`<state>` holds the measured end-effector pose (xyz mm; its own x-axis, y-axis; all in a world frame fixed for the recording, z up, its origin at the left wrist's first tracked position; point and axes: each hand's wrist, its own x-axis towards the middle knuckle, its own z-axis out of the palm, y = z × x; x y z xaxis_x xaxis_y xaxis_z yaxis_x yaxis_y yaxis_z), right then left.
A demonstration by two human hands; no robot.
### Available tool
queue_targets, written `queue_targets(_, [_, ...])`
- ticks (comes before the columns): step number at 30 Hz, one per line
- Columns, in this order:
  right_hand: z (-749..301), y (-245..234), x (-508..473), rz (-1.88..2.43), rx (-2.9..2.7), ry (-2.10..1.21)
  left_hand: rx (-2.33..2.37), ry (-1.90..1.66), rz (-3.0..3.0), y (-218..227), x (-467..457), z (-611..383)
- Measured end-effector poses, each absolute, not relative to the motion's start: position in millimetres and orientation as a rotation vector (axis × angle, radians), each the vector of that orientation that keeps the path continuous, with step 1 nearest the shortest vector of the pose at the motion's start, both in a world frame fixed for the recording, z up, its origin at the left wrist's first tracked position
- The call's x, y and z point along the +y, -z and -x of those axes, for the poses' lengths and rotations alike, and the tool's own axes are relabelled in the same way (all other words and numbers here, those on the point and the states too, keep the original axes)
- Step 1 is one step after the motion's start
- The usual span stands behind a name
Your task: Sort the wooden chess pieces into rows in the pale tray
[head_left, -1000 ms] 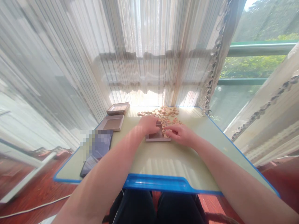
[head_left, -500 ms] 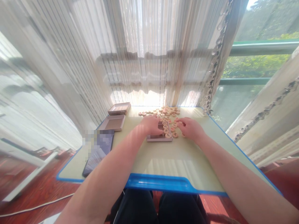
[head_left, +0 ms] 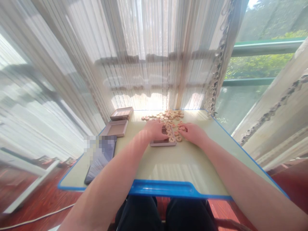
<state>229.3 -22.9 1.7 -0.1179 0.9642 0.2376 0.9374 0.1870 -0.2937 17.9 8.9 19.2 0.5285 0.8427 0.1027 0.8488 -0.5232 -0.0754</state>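
Note:
A shallow pinkish box tray (head_left: 160, 143) lies in the middle of the pale green table (head_left: 168, 166). Several round wooden game pieces sit in its right column, and one piece (head_left: 178, 138) lies just outside its right edge. My left hand (head_left: 154, 129) rests on the tray's left part with fingers curled over it. My right hand (head_left: 193, 133) lies to the right of the tray, its fingertips pinched on a small wooden piece (head_left: 182, 128). A loose heap of more wooden pieces (head_left: 166, 115) spreads behind the tray toward the curtain.
Two more empty box parts (head_left: 116, 127) (head_left: 122, 112) lie at the table's left rear. A dark phone or tablet (head_left: 101, 158) lies at the left edge. The table has a blue rim (head_left: 163, 189). Sheer curtains hang behind; red floor lies below.
My right hand drew away from the tray's right column to the loose pieces on the right, then shifted slightly back toward the tray. My left hand stayed on the tray.

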Motion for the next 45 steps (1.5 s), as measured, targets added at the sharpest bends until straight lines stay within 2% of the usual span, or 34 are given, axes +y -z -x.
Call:
queue_targets(20, [-235,0,-17,1.767,-2.133,-0.238,-1.447,0.055,2.605,-22,10,-17])
queue_targets(29, [-233,-6,-21,1.736,-2.066,-0.129,-1.445,0.174,2.635,-17,15,-15])
queue_targets(31, [-231,-9,-25,1.628,-2.041,-0.111,-1.449,0.279,2.63,-18,13,-16])
queue_targets(38, [-219,-14,-39,1.39,-2.037,-0.073,-1.491,0.996,2.905,-27,7,-28])
queue_targets(45, [-215,-18,-43,1.352,-2.01,-0.011,-1.714,1.233,3.138,-33,-1,-37])
